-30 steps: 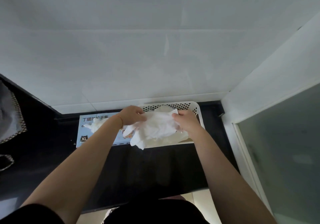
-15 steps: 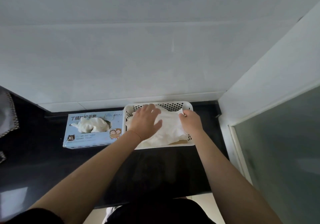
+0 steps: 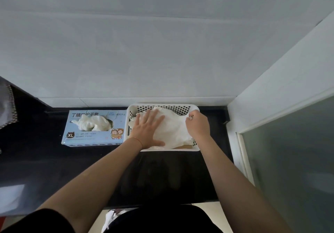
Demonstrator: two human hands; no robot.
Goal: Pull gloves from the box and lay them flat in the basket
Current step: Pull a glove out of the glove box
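A white perforated basket (image 3: pixel 196 109) stands on the black counter against the back wall. A white glove (image 3: pixel 173 128) lies spread inside it. My left hand (image 3: pixel 149 129) rests flat on the glove's left part, fingers apart. At the glove's right edge, near the basket's far right corner, my right hand (image 3: pixel 197 124) pinches it. Left of the basket lies a light blue glove box (image 3: pixel 94 139) marked XL. A bunched white glove (image 3: pixel 93 123) sticks out of its opening.
The black counter (image 3: pixel 54 164) runs left to right below a white wall. A frosted glass door (image 3: pixel 289 160) with a white frame closes the right side. A grey cloth (image 3: pixel 6 106) hangs at the far left.
Both hands brought the glove from above the box's right end down into the basket. My left hand let go and now presses flat on it; my right hand keeps its edge.
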